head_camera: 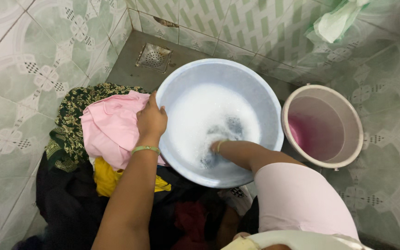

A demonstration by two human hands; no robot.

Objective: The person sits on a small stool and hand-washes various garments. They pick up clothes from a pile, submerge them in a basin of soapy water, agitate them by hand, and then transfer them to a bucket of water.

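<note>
A pale blue wash basin (255,88) full of white foamy water stands on the floor in front of me. My left hand (151,119) grips the basin's left rim, beside a pink cloth (109,127); a green bangle is on that wrist. My right hand (215,147) is plunged into the suds up to the wrist, so its fingers are hidden. Dark cloth (232,125) shows through the foam near that hand.
A heap of laundry (70,139) lies left of the basin: dark patterned, yellow, black and red pieces. A pink bucket (353,115) with a little water stands to the right. A floor drain (153,57) sits behind. Tiled walls enclose the corner.
</note>
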